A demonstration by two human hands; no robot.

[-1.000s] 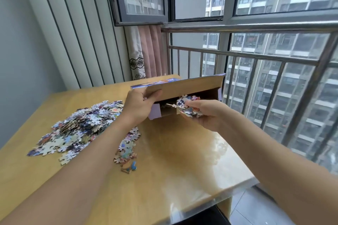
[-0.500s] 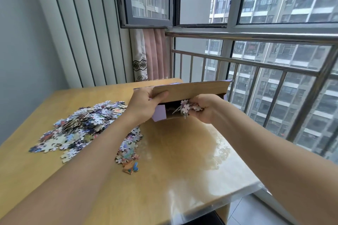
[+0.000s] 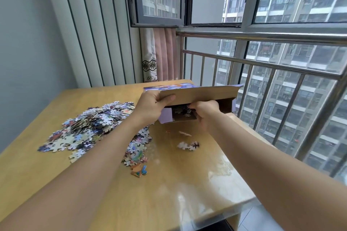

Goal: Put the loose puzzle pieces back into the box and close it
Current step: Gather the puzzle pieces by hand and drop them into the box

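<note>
The puzzle box (image 3: 199, 94) lies on its side at the far edge of the wooden table (image 3: 187, 180), with its open end facing me. My left hand (image 3: 153, 106) grips the brown flap and holds it up. My right hand (image 3: 204, 111) is at the box mouth, fingers and thumb curled around a few puzzle pieces (image 3: 181, 110) just inside it. A large pile of loose pieces (image 3: 88, 127) lies on the left of the table. A smaller trail of pieces (image 3: 138, 153) runs under my left forearm. A few fallen pieces (image 3: 188, 145) lie below the box mouth.
A metal railing (image 3: 262, 63) and windows stand right behind the box and along the table's right side. The table's near right corner (image 3: 238, 210) drops off to the floor. A pink curtain (image 3: 163, 54) hangs at the back.
My right hand has pushed its handful of pieces from in front of the opening into the box. A few pieces have dropped onto the table below the box mouth. The left hand still holds the flap.
</note>
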